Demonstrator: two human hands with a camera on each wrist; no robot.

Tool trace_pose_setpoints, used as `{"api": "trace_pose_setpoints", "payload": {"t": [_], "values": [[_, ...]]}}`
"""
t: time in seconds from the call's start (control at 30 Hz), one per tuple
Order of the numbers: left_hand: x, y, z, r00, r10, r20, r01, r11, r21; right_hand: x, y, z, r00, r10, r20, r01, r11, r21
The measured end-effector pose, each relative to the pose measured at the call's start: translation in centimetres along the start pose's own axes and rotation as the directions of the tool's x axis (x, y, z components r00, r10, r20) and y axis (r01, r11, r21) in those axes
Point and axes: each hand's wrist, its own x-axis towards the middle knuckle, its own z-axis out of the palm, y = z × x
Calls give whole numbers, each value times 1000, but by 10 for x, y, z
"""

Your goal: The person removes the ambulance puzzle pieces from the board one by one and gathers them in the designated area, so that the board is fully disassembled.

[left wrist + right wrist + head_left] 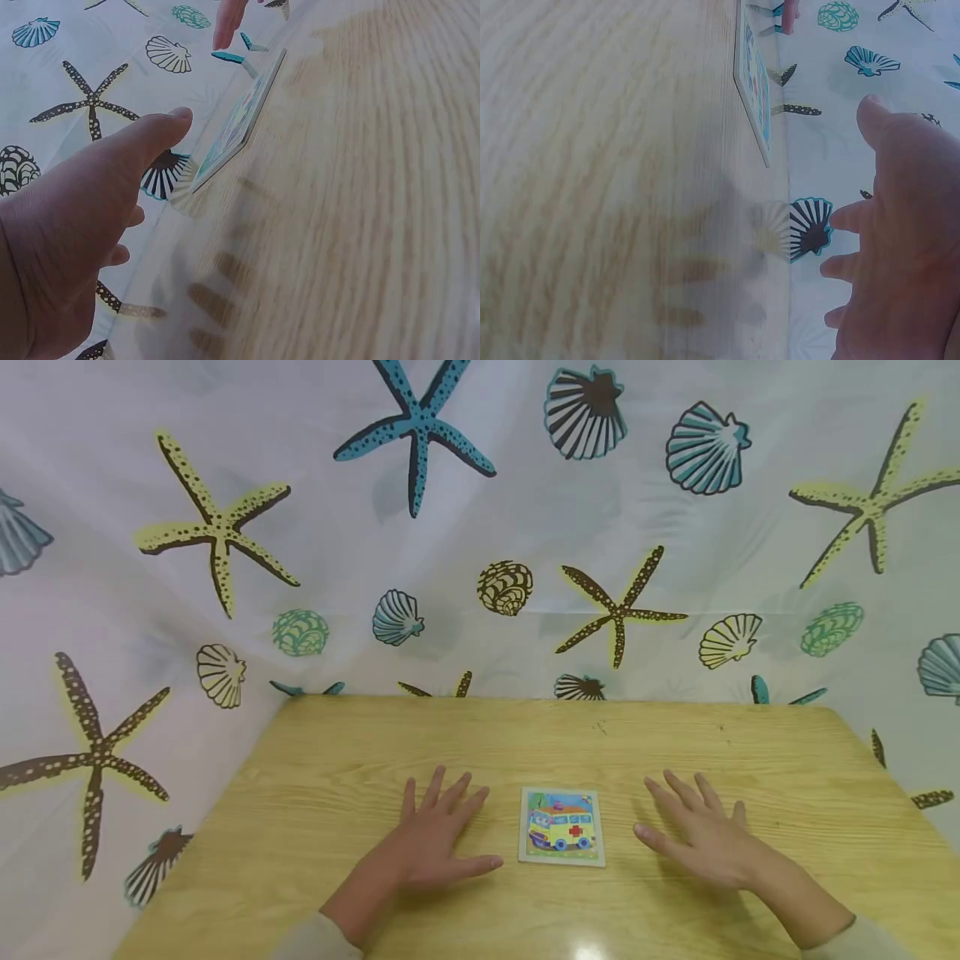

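Observation:
A square picture puzzle [561,827] with a pale border lies flat on the wooden table, showing a yellow ambulance with a red cross. Left of it is my left hand [435,839], fingers spread and palm down, holding nothing. My right hand [705,835] hovers to the right of the puzzle, its fingers spread too. Both wrist views show shadows below the hands on the wood. From the left wrist the puzzle [241,120] appears edge-on past the thumb; the right wrist view shows the puzzle [753,82] tilted the same way.
The light wooden table [360,735] has a glossy surface with a bright reflection near its front. Behind it and along its sides hangs a white cloth [465,535] printed with starfish and seashells.

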Motion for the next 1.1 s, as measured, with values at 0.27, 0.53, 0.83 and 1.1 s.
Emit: {"api": "trace_pose_setpoints", "payload": {"t": [0.27, 0.53, 0.83, 1.1], "values": [[6, 6, 5, 998, 51, -49, -53, 998, -45, 5, -5, 6, 992, -119, -35, 121, 990, 66], [16, 17, 16, 993, 100, -64, -109, 980, -164, 13, -10, 10, 979, -204, -25, 206, 972, 117], [29, 22, 37, 989, 100, -110, -130, 943, -308, 27, -16, 17, 967, -249, 47, 229, 940, 253], [33, 24, 44, 990, 87, -115, -115, 959, -259, 39, -21, 22, 951, -305, 51, 278, 916, 289]]}}
